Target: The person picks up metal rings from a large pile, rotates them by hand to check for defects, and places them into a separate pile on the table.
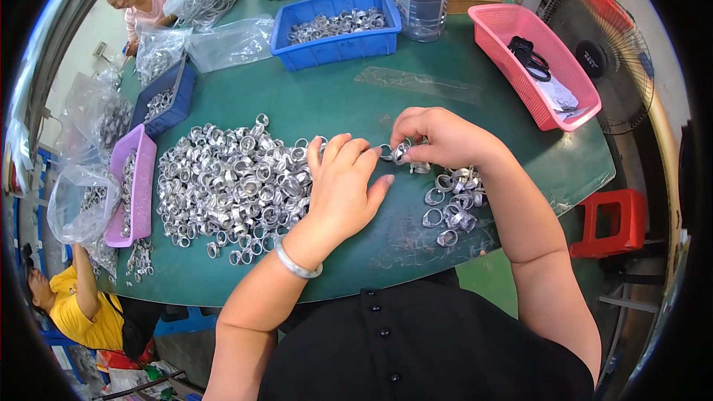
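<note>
A large heap of silver metal rings lies on the green tabletop in front of me. My left hand rests at its right edge, fingers stretched out and slightly spread, with its fingertips by a few rings. To the right, my right hand is closed, thumb and fingers pinching a silver ring; another ring or two show close against its fingertips. Below that hand is a smaller group of silver rings, partly under the wrist. A pale bangle circles my left wrist.
A blue basket of rings stands at the back, a pink basket with black-handled scissors at right. Purple and dark blue bins and ring-filled bags line the left. A fan, red stool and two people are around the table.
</note>
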A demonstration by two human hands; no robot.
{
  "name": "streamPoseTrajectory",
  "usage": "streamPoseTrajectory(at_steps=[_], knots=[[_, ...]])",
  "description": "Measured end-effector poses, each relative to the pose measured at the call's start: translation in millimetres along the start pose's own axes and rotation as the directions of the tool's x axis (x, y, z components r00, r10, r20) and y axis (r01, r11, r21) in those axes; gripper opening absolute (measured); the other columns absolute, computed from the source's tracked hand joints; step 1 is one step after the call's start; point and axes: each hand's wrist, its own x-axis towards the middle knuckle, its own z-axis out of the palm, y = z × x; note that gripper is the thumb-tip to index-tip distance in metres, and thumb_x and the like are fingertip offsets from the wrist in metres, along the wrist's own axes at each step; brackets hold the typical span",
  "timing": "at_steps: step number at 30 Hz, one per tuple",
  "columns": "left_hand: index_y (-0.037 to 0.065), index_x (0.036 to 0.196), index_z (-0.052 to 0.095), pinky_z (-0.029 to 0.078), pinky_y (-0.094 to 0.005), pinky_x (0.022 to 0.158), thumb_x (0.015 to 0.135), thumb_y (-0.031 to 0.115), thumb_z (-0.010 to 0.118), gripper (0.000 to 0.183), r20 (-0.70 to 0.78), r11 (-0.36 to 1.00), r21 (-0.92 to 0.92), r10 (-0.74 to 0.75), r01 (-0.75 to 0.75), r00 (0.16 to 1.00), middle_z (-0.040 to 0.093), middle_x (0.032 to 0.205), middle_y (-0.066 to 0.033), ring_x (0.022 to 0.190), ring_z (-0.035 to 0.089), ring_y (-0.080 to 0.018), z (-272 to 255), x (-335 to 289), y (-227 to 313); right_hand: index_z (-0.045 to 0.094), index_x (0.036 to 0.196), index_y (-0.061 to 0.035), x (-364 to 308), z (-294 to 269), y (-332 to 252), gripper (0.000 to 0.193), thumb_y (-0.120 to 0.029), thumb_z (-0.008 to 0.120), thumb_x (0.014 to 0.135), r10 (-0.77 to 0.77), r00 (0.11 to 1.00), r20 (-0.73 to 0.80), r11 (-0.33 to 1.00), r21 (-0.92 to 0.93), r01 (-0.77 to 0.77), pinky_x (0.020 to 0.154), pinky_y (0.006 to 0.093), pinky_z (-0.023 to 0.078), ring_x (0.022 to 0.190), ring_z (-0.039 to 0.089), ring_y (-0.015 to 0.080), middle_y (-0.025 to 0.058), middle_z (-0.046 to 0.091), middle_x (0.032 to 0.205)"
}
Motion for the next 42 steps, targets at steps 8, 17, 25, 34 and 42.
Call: streamPoseTrajectory(at_steps=[8, 17, 25, 34, 42], knots=[[0.0, 0.099, 0.062, 0.045, -0.0299, 0.076, 0.081, 0.013, 0.066, 0.022, 0.045, 0.713, -0.671, -0.234, 0.203, 0.971, 0.058, 0.093, -0.0078, 0.085, 0.056, -0.0195, 5.5, 0.9, -4.0, 0.063, 0.093, -0.0009, 1.4, 15.1, -9.3, 0.015, 0.002, 0.066, 0.079, 0.022, 0.994, -0.103, 0.833, 0.552, 0.038, 0.066, 0.0221, 0.044, 0.077, 0.054, 0.0068, 0.0, 0.057, 0.084], [0.002, 0.098, 0.061, 0.047, -0.027, 0.066, 0.076, 0.006, 0.071, 0.025, -0.275, 0.773, -0.634, -0.192, -0.028, 0.942, 0.059, 0.09, -0.0066, 0.078, 0.058, -0.0163, 4.0, -3.0, -14.1, 0.057, 0.112, -0.0018, 0.9, 21.6, -19.1, 0.035, 0.009, 0.058, 0.079, -0.099, 0.986, -0.133, 0.785, 0.598, 0.159, 0.074, 0.0243, 0.048, 0.083, 0.056, 0.0108, 0.0021, 0.057, 0.093], [0.002, 0.1, 0.06, 0.048, -0.0291, 0.065, 0.071, 0.007, 0.074, 0.032, -0.329, 0.833, -0.545, -0.115, -0.09, 0.937, 0.06, 0.092, -0.0102, 0.079, 0.059, -0.0202, 2.6, -6.1, -17.9, 0.052, 0.118, -0.001, 2.8, 33.6, -13.0, 0.04, 0.008, 0.061, 0.08, -0.052, 0.977, -0.207, 0.766, 0.619, 0.172, 0.08, 0.0273, 0.05, 0.09, 0.058, 0.0109, 0.0048, 0.06, 0.099], [0.001, 0.113, 0.058, 0.05, -0.029, 0.071, 0.075, 0.002, 0.07, 0.039, -0.239, 0.798, -0.602, -0.151, -0.024, 0.959, 0.06, 0.094, -0.0101, 0.08, 0.059, -0.0185, 14.7, -15.4, -32.0, 0.055, 0.115, -0.0006, 7.2, 33.6, -19.0, 0.041, 0.008, 0.065, 0.076, -0.202, 0.941, -0.272, 0.962, 0.124, 0.243, 0.076, 0.027, 0.052, 0.089, 0.063, 0.0146, 0.0089, 0.062, 0.102], [0.0, 0.115, 0.056, 0.048, -0.0256, 0.078, 0.079, -0.003, 0.064, 0.037, -0.125, 0.516, -0.855, -0.303, 0.052, 0.945, 0.058, 0.096, -0.0079, 0.086, 0.059, -0.0145, 17.2, -14.2, -22.1, 0.056, 0.113, 0.0003, 3.4, 35.8, -19.8, 0.04, 0.01, 0.062, 0.075, -0.187, 0.921, -0.342, 0.943, 0.201, 0.266, 0.074, 0.0261, 0.052, 0.086, 0.062, 0.0149, 0.0096, 0.06, 0.101]])
